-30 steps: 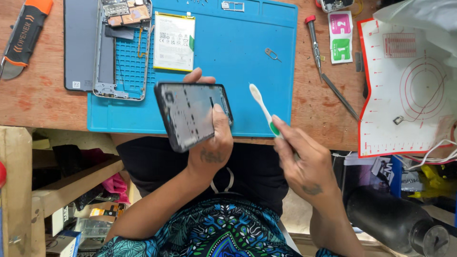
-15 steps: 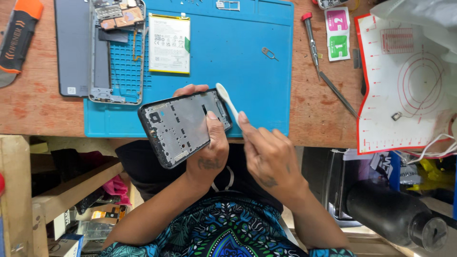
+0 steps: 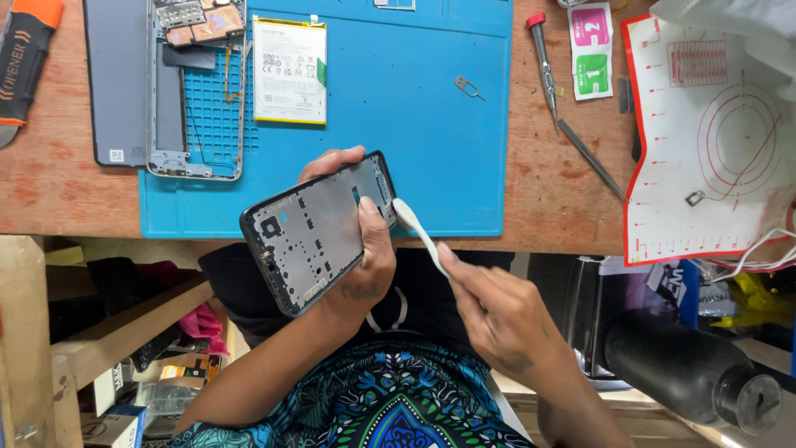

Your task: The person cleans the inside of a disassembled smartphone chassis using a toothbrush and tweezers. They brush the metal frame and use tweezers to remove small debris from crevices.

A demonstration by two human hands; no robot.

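You have one blue mat (image 3: pixel 398 149) on the worktop (image 3: pixel 564 191), and everything counts off from it. Above its near edge are your two hands: the left hand (image 3: pixel 365 265) with one black phone frame (image 3: pixel 319 232), the right hand (image 3: pixel 506 319) with one white brush (image 3: pixel 419 235). On the mat lie one battery (image 3: pixel 288 70), one opened phone chassis (image 3: pixel 196 87) and one small ejector pin (image 3: pixel 468 85). Left of it sit one grey back cover (image 3: pixel 114 79) and one orange-and-black tool (image 3: pixel 25 58). Right of it you have one red-tipped screwdriver (image 3: pixel 543 62), one pair of tweezers (image 3: pixel 590 158), two small sachets (image 3: pixel 590 50) and one white mat with red markings (image 3: pixel 705 141).
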